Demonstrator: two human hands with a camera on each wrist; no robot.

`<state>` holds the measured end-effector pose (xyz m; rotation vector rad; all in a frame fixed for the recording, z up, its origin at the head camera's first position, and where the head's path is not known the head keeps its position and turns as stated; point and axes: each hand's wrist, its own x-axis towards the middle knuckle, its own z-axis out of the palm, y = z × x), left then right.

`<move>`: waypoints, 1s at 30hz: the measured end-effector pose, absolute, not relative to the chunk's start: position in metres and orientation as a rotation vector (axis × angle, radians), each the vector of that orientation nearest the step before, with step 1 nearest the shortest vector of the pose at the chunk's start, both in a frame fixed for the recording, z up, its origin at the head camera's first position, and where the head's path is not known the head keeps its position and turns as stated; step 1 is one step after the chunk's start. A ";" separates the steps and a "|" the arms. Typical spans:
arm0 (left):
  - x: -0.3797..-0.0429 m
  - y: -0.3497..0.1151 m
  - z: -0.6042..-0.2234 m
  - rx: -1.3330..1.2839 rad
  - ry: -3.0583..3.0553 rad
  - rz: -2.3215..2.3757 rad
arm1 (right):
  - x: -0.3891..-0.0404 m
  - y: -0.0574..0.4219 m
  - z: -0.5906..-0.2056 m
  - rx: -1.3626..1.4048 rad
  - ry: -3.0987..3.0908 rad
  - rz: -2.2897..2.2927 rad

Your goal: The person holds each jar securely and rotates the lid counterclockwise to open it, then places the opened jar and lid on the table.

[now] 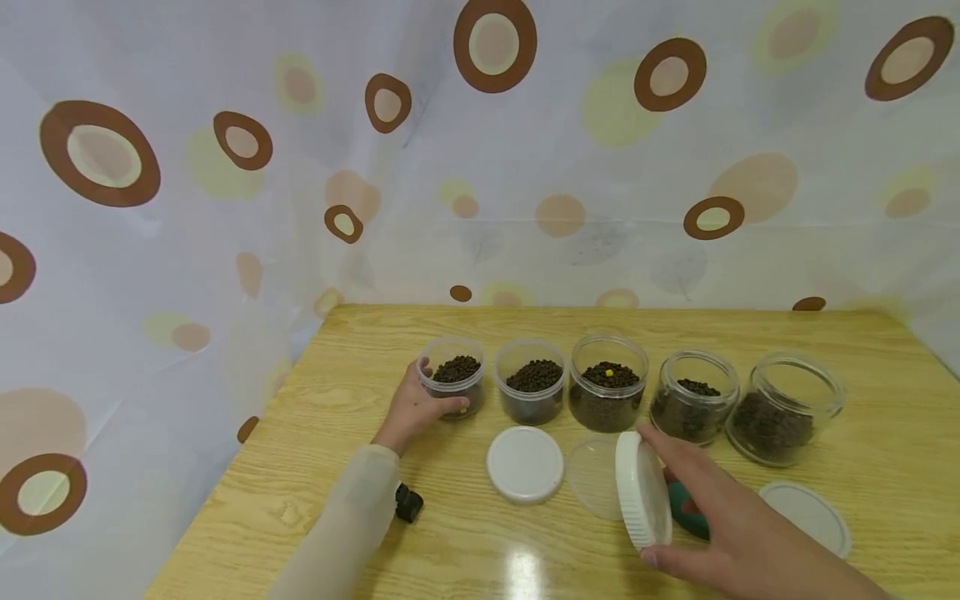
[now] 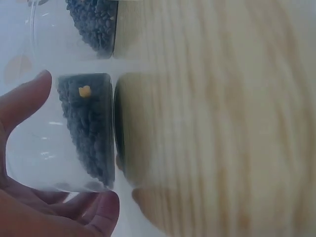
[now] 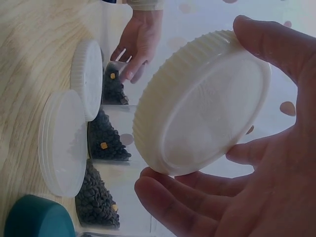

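Note:
My left hand [image 1: 415, 407] grips the leftmost clear jar [image 1: 467, 393], which stands on the table partly filled with dark brown pellets. In the left wrist view, thumb and fingers curl round that jar, and a yellow piece [image 2: 85, 91] shows among its pellets [image 2: 89, 133]. Between thumb and fingers, my right hand [image 1: 723, 512] holds a white screw lid [image 1: 643, 492] with a ribbed rim. This lid is tipped nearly on edge, above the table and in front of the jars. The right wrist view shows the lid's smooth round face [image 3: 212, 108].
More pellet-filled jars [image 1: 530, 392] continue the row rightward; the middle one [image 1: 607, 400] has a yellow piece on top. In front lie a white lid [image 1: 525, 465], a clear lid [image 1: 592, 477], a teal round object [image 3: 39, 217], and another pale lid [image 1: 808, 518]. A small black object [image 1: 408, 503] is beside my left sleeve.

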<state>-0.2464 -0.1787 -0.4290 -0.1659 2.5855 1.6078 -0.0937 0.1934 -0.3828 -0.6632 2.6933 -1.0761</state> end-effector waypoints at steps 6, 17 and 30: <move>-0.244 -0.180 -0.429 -0.222 2.591 1.636 | -0.093 0.194 -0.386 -0.694 2.707 -1.050; -0.229 -0.187 -0.426 -0.278 2.594 1.519 | -0.092 0.184 -0.384 -0.742 2.884 -0.787; -0.146 -0.215 -0.398 0.173 3.025 1.365 | -0.104 0.152 -0.381 -0.757 2.898 -0.808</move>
